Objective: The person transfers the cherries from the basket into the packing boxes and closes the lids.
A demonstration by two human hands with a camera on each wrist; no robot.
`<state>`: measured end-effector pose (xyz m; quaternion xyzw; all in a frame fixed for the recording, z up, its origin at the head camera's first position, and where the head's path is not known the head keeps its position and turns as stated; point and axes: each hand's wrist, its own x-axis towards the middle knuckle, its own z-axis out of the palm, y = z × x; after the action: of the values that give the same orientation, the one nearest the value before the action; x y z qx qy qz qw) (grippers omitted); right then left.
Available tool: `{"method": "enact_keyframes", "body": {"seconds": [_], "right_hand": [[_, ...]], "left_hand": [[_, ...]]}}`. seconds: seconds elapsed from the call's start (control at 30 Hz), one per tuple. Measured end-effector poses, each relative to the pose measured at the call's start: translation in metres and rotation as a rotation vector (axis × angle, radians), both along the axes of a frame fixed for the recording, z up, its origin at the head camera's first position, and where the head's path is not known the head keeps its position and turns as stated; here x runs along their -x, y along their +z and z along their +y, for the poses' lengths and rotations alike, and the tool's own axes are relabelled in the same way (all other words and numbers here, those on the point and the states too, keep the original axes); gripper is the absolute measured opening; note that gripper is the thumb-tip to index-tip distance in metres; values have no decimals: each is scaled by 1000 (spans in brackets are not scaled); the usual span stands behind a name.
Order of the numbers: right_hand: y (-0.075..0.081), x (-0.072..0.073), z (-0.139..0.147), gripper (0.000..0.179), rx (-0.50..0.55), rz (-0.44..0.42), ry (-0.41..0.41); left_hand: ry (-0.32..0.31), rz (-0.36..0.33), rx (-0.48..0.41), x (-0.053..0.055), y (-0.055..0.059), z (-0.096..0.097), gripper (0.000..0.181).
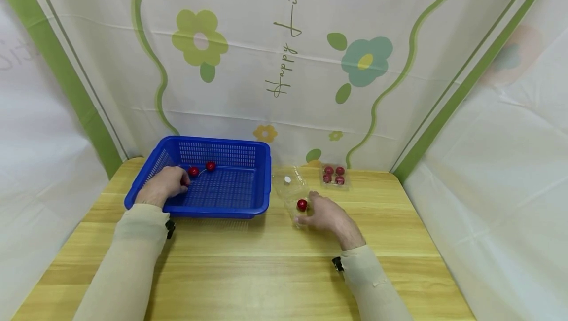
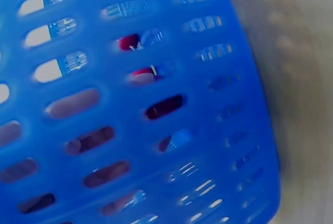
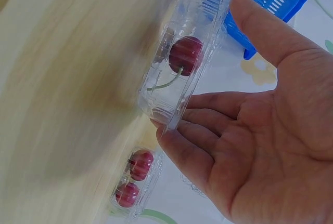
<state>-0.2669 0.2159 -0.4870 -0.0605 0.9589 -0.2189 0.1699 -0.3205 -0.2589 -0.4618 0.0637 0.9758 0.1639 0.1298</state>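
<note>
My left hand (image 1: 165,183) reaches over the near left side of the blue basket (image 1: 262,202), its fingers curled low inside. A dark red cherry (image 2: 164,107) shows at those fingers through the basket's slots, mostly hidden by the hand in the head view. Two red cherries with stems, one nearer (image 1: 193,171) and one farther (image 1: 210,166), lie in the basket just beyond. My right hand (image 1: 327,215) holds an opened clear plastic clamshell box (image 3: 156,102) across its width, thumb on one end and fingertips on the other. One cherry (image 3: 186,56) with a green stem sits inside it.
A closed clear box (image 1: 335,187) with several cherries stands at the table's back right. The wooden table (image 1: 248,281) meets a patterned white curtain (image 1: 248,89) behind, and white sheets hang at both sides. The box's lid (image 1: 288,178) leans toward the back.
</note>
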Motion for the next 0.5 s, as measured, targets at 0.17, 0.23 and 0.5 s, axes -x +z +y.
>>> {"method": "enact_keyframes", "body": {"seconds": [0.17, 0.23, 0.5], "right_hand": [[0, 0, 0, 110, 4, 4, 1], [0, 0, 0, 110, 5, 5, 4], [2, -2, -1, 109, 12, 9, 13]], "left_hand": [[-27, 55, -24, 20, -23, -6, 9], [-43, 91, -23, 28, -35, -10, 7], [-78, 152, -44, 11, -15, 11, 8]]}}
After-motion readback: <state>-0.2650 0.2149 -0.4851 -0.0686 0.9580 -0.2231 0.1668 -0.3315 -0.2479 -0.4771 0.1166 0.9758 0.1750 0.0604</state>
